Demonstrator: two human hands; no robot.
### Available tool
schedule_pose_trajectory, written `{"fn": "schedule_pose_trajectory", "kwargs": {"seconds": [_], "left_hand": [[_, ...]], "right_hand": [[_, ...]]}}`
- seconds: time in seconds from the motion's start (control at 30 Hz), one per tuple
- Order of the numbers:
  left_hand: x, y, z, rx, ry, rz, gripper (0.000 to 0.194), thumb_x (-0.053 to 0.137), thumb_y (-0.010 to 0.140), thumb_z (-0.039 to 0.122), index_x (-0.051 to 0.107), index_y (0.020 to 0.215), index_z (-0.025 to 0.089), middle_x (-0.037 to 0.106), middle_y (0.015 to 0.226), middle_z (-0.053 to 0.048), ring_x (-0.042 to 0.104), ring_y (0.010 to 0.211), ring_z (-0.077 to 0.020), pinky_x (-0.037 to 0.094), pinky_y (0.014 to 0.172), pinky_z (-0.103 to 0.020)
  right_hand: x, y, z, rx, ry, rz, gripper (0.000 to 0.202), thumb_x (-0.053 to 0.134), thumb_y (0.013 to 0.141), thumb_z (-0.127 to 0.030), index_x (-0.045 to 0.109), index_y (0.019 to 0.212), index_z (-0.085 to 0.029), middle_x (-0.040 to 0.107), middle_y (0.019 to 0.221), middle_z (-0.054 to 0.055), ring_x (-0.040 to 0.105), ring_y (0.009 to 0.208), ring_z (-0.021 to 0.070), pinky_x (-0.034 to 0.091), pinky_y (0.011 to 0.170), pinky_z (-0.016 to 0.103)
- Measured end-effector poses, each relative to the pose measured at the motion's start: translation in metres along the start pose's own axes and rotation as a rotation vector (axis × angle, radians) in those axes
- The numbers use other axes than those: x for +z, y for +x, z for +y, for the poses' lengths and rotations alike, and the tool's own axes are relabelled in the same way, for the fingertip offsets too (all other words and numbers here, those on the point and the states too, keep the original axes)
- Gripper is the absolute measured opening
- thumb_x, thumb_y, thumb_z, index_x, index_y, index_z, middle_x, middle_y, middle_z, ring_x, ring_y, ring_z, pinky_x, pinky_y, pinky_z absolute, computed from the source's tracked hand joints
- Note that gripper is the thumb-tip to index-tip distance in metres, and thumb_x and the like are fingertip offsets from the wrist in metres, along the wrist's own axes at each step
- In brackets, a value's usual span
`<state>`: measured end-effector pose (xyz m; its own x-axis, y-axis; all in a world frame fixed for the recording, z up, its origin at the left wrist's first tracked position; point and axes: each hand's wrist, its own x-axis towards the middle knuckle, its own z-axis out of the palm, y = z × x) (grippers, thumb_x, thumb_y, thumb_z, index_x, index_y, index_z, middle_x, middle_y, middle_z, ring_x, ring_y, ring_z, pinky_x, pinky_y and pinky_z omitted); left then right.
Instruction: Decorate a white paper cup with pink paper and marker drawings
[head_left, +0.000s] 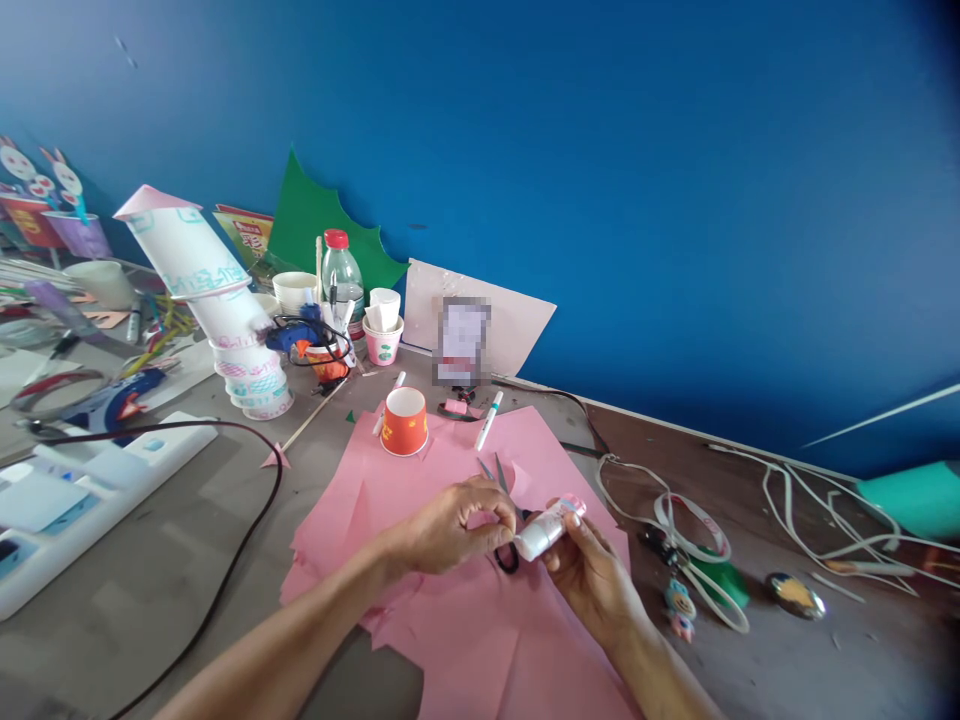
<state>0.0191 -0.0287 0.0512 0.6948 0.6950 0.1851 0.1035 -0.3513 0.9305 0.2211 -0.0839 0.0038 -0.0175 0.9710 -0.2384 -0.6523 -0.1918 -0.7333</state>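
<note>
Right hand (592, 572) grips the tube (543, 534), best kept steady; left hand (461, 525) pinches near its eight-o'clock end, on what I can't tell.

Well beyond the right hand's grip (589, 560) and off to its left, a red-and-yellow packet (251, 234) bears one large character that looks like 彩; the line above it is too small to read. On the white tube (544, 534) inside the grip, the print is too blurred to make out. Beyond the grip, leftward, the orange cup's (405, 432) yellow marks stay illegible, and the upright panel (463, 340) is pixelated.
</note>
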Motion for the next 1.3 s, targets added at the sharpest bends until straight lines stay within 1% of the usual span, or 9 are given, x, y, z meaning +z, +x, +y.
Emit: {"fn": "schedule_pose_trajectory", "kwargs": {"seconds": [0.17, 0.27, 0.37, 0.47, 0.63, 0.73, 0.9, 1.07, 1.3], "left_hand": [[-0.002, -0.001, -0.004, -0.057, -0.117, 0.009, 0.014, 0.057, 0.087, 0.026, 0.063, 0.078, 0.017, 0.066, 0.088, -0.004, 0.06, 0.088, -0.017, 0.046, 0.083, -0.03], [-0.003, -0.001, -0.008, -0.077, -0.2, 0.039, 0.022, 0.057, 0.089, 0.036, 0.064, 0.081, 0.016, 0.066, 0.091, -0.006, 0.06, 0.089, -0.0185, 0.047, 0.082, -0.031], [-0.001, -0.001, -0.012, -0.082, -0.172, 0.079, 0.031, 0.051, 0.092, 0.042, 0.066, 0.085, 0.016, 0.066, 0.093, -0.007, 0.061, 0.088, -0.0189, 0.047, 0.081, -0.031], [0.003, -0.001, -0.012, -0.094, -0.051, 0.085, 0.028, 0.05, 0.093, 0.039, 0.065, 0.087, 0.016, 0.067, 0.092, -0.006, 0.061, 0.086, -0.0179, 0.047, 0.079, -0.03], [0.008, 0.0, -0.009, -0.049, 0.104, 0.035, 0.013, 0.067, 0.082, 0.031, 0.065, 0.083, 0.018, 0.069, 0.088, -0.004, 0.06, 0.091, -0.02, 0.046, 0.083, -0.032], [0.011, 0.001, -0.01, 0.014, 0.151, 0.043, 0.011, 0.062, 0.085, 0.026, 0.064, 0.077, 0.018, 0.071, 0.083, -0.004, 0.061, 0.09, -0.0199, 0.045, 0.083, -0.032], [0.01, 0.001, -0.01, 0.083, 0.143, 0.042, 0.016, 0.054, 0.09, 0.025, 0.061, 0.077, 0.018, 0.07, 0.078, -0.005, 0.061, 0.083, -0.0189, 0.046, 0.08, -0.032], [0.005, 0.0, -0.008, 0.073, 0.131, 0.028, 0.018, 0.053, 0.09, 0.028, 0.062, 0.078, 0.018, 0.069, 0.079, -0.004, 0.059, 0.081, -0.0175, 0.046, 0.079, -0.031], [-0.001, -0.001, -0.006, 0.035, 0.024, -0.038, 0.013, 0.053, 0.085, 0.017, 0.062, 0.075, 0.018, 0.065, 0.081, -0.002, 0.058, 0.081, -0.0149, 0.044, 0.08, -0.028]], "right_hand": [[-0.004, 0.002, -0.002, 0.027, 0.029, 0.005, 0.024, 0.084, 0.071, -0.035, 0.074, 0.083, -0.016, 0.074, 0.071, 0.002, 0.06, 0.048, 0.0084, 0.052, 0.047, 0.017], [-0.009, 0.004, -0.003, 0.022, 0.037, 0.007, 0.023, 0.083, 0.073, -0.033, 0.075, 0.085, -0.016, 0.074, 0.073, 0.002, 0.058, 0.048, 0.0075, 0.052, 0.047, 0.016], [-0.01, 0.004, -0.001, 0.009, 0.028, 0.011, 0.022, 0.081, 0.074, -0.033, 0.075, 0.087, -0.017, 0.073, 0.074, 0.002, 0.057, 0.048, 0.0081, 0.051, 0.046, 0.018], [-0.01, 0.004, 0.001, -0.006, 0.024, 0.022, 0.021, 0.081, 0.074, -0.034, 0.075, 0.087, -0.018, 0.074, 0.074, 0.001, 0.057, 0.047, 0.0083, 0.051, 0.047, 0.018], [-0.006, 0.003, 0.001, 0.001, 0.027, 0.016, 0.025, 0.083, 0.072, -0.036, 0.075, 0.086, -0.017, 0.073, 0.071, 0.001, 0.056, 0.047, 0.0069, 0.05, 0.049, 0.017], [-0.005, 0.002, 0.0, 0.004, 0.009, -0.002, 0.025, 0.082, 0.073, -0.037, 0.075, 0.086, -0.018, 0.073, 0.072, 0.001, 0.056, 0.048, 0.0073, 0.05, 0.049, 0.017], [-0.004, 0.002, -0.002, 0.008, 0.022, 0.007, 0.026, 0.084, 0.07, -0.037, 0.075, 0.085, -0.018, 0.074, 0.073, 0.001, 0.055, 0.047, 0.0058, 0.05, 0.05, 0.016], [-0.004, 0.003, -0.004, -0.003, 0.046, 0.044, 0.026, 0.086, 0.067, -0.036, 0.075, 0.081, -0.018, 0.074, 0.072, 0.001, 0.053, 0.047, 0.0054, 0.051, 0.05, 0.016], [-0.004, 0.004, -0.006, -0.015, 0.055, 0.041, 0.024, 0.086, 0.067, -0.036, 0.075, 0.08, -0.019, 0.074, 0.074, 0.001, 0.051, 0.046, 0.005, 0.052, 0.05, 0.015]]}}
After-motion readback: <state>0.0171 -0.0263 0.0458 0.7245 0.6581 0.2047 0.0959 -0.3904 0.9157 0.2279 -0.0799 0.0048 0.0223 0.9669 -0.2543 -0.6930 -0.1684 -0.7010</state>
